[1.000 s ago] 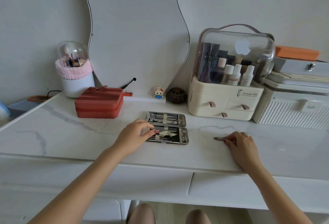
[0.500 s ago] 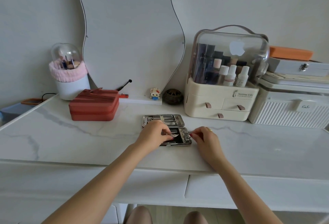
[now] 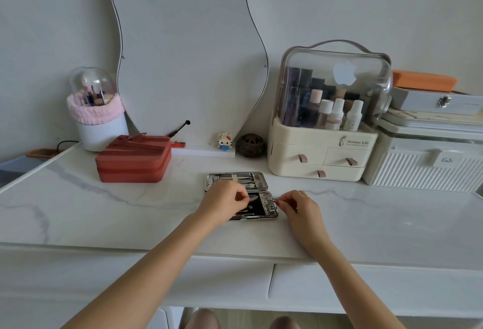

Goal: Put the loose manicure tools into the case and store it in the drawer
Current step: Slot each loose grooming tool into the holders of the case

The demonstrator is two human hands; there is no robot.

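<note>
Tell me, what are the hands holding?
Each hand pinches a thin metal tool by one end over the open case: right hand, tool; left hand, tool.

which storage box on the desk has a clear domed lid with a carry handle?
The cream cosmetics organiser right of the mirror, bottles visible under its clear lid. The red zip case and white ribbed box are opaque and show no handle.

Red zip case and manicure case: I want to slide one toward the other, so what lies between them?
Nothing: the head view shows only bare marble tabletop between the red zip case and the open manicure case.
</note>
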